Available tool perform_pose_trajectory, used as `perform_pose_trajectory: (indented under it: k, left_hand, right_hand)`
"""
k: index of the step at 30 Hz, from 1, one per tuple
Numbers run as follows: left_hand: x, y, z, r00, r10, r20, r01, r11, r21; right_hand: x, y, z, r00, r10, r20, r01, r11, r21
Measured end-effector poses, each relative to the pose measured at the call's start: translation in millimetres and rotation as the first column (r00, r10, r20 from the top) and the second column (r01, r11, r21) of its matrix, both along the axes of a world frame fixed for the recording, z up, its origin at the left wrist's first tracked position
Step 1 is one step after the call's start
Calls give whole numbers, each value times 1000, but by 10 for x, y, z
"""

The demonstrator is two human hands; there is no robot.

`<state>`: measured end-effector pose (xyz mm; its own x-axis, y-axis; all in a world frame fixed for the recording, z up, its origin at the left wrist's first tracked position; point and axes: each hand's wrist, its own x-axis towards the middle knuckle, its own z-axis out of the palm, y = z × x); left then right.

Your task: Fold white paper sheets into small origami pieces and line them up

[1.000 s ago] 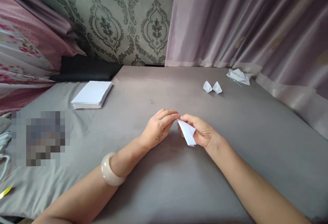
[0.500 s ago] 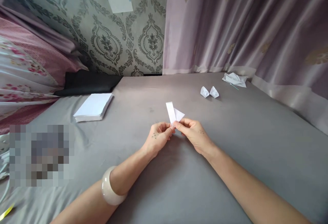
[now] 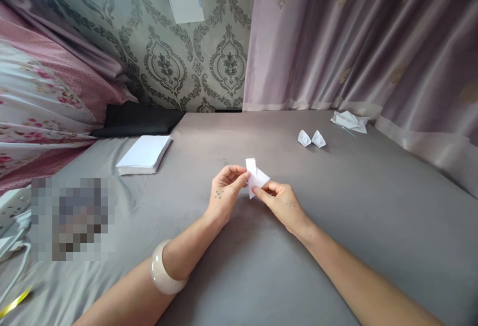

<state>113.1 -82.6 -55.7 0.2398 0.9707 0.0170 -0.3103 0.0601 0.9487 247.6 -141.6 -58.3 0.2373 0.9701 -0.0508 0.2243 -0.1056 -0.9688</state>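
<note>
Both my hands meet over the middle of a grey sheet [image 3: 336, 226], pinching a small folded white paper piece [image 3: 255, 175]. My left hand [image 3: 224, 194], with a pale bangle on its wrist, grips the paper's left edge between thumb and fingers. My right hand [image 3: 278, 201] pinches the lower right side. The paper stands partly upright, with a narrow strip at the top and a triangular flap to the right.
A stack of white sheets [image 3: 144, 154] lies at the left. Two small folded paper pieces [image 3: 311, 139] sit at the far right, with crumpled paper scraps [image 3: 349, 121] beyond them by the mauve curtain [image 3: 354, 42]. A black cushion [image 3: 138, 119] lies against the patterned wall.
The paper went from hanging below my right hand to standing upright between both hands, then was drawn lower into the fingers. The view shifted slightly.
</note>
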Motion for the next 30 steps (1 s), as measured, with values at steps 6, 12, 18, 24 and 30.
perform_pose_trajectory:
  k: [6,12,18,24,30]
  left_hand:
    - [12,-37,-17,1000,-12,-4,13,1000,27]
    - [31,-107,11,990,-137,-30,138,990,26]
    - [29,-127,37,984,-179,-22,180,984,14]
    - [25,-113,34,979,-201,-31,201,980,6]
    - [13,-118,24,973,-231,17,231,973,-4]
  right_hand:
    - [17,-5,95,970,-224,96,190,943,272]
    - [17,-46,154,961,-236,144,164,907,389]
    - [15,-69,183,973,-200,112,150,925,349]
    - [34,-59,210,986,-133,100,93,938,332]
    - [26,-57,224,981,-143,128,85,922,377]
